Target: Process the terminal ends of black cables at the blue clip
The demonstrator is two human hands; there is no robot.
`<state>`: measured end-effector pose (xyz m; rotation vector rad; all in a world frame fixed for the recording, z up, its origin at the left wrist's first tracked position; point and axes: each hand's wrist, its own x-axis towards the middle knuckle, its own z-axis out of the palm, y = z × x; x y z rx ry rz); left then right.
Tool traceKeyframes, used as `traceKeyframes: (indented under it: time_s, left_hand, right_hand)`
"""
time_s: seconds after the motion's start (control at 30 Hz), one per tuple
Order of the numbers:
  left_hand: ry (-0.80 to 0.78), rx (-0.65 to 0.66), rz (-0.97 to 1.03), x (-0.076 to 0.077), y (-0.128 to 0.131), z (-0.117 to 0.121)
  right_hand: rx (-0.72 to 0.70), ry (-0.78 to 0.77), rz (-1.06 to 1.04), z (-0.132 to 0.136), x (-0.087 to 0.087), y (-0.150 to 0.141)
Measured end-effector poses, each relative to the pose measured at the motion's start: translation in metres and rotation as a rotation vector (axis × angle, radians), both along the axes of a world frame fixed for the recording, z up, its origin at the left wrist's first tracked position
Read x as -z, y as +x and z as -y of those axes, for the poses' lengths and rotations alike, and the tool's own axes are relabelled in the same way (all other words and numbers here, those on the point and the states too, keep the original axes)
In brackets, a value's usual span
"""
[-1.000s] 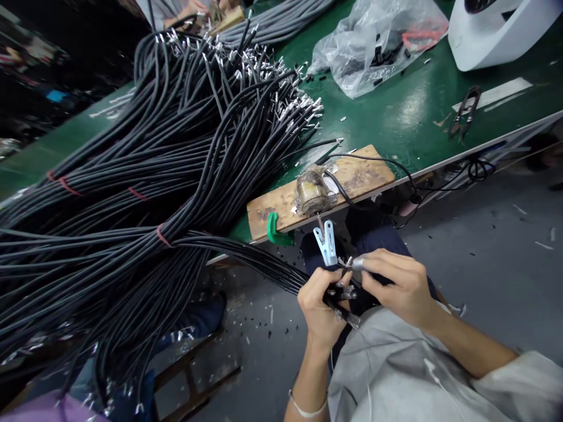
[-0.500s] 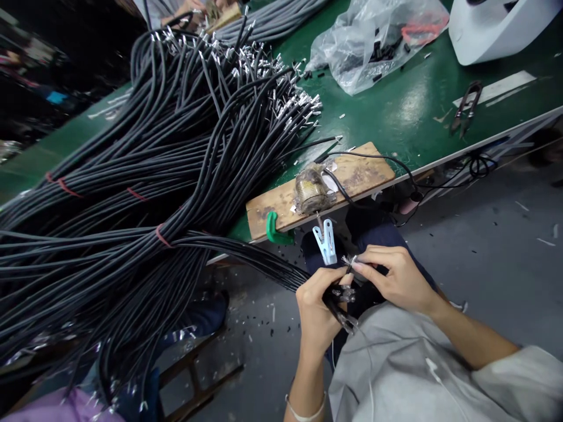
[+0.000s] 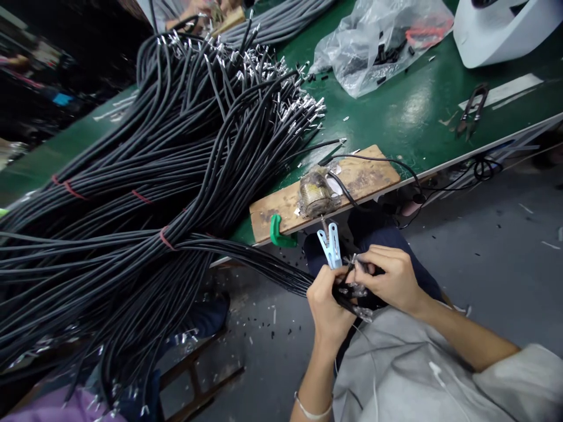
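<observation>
My left hand (image 3: 328,302) is closed around a bunch of black cables (image 3: 272,266) that runs in from the big pile on the left. Their stripped, silvery ends (image 3: 358,290) stick out past its fingers. My right hand (image 3: 391,275) pinches the frayed end of one cable just beside the left thumb. Right above both hands, a light blue clothespin (image 3: 331,246) hangs on the shaft of a small motor (image 3: 314,190) wrapped in clear plastic. The motor sits on a wooden board (image 3: 365,173) at the table's edge, with a green clamp (image 3: 281,230) at the board's front.
Black cables (image 3: 176,146) tied with red bands cover the green table (image 3: 396,117) on the left. A clear plastic bag (image 3: 352,58) of small black pieces, thread snips (image 3: 472,111) and a white plastic container (image 3: 501,35) lie farther right. Another person's hands (image 3: 197,12) are at the top.
My left hand has moved slightly right and up, nearer the clothespin. My right hand's fingers have curled closer round the cable end. The whole view has shifted a little.
</observation>
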<state>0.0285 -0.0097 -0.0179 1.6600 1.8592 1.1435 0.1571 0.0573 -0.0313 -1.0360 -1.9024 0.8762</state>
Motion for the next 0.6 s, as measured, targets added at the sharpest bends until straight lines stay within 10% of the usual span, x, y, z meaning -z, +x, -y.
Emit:
traceKeyframes:
  time_s: [0.2, 0.47, 0.6]
  left_hand:
    - [0.025, -0.106, 0.062, -0.002, 0.001, 0.003]
    - [0.071, -0.132, 0.03, 0.001, 0.004, 0.003]
    - [0.086, -0.192, 0.019, 0.001, 0.004, 0.004]
  right_hand:
    - [-0.058, -0.656, -0.471, 0.002, 0.003, -0.008]
    - [0.024, -0.548, -0.506, 0.003, 0.003, -0.013]
    - [-0.069, -0.912, -0.961, 0.008, 0.009, -0.031]
